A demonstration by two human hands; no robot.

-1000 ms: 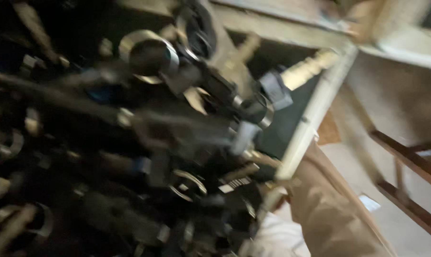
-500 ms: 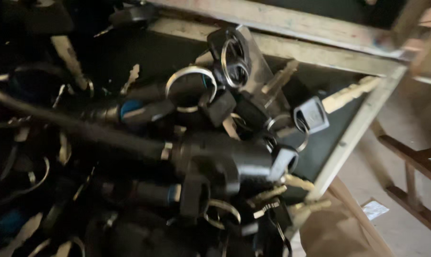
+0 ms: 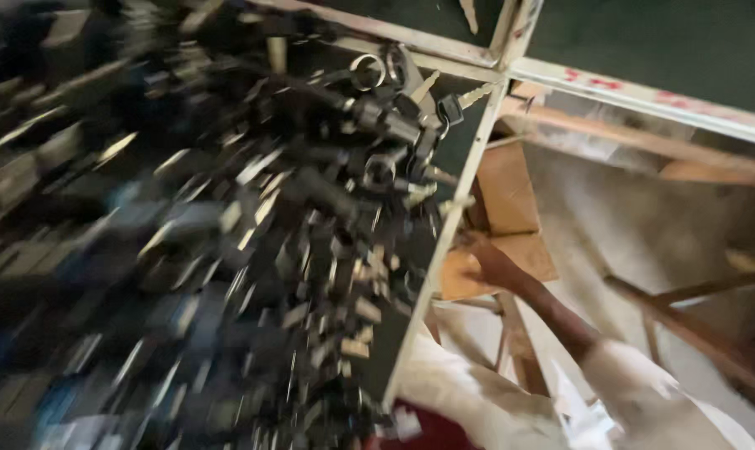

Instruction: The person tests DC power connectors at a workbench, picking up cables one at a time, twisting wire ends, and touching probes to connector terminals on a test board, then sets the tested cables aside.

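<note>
View has swung wide since a second ago: the pile of black locks and keys (image 3: pixel 344 167) fills the framed table (image 3: pixel 444 242), all blurry. One forearm (image 3: pixel 536 300) reaches under the edge toward a cardboard piece (image 3: pixel 506 192); both hands hidden, grip unknown.

The desk (image 3: pixel 469 179) surface is covered almost edge to edge by a dense heap of black lock parts and keys (image 3: pixel 311 217); little bare passage is seen within it. Much of the heap is blurred. Keys overhang the pale rim near the corner. Right of the rim, open room is found, crossed by wooden bars (image 3: pixel 686 321) and an arm (image 3: pixel 536 296) reaching under the desk.
</note>
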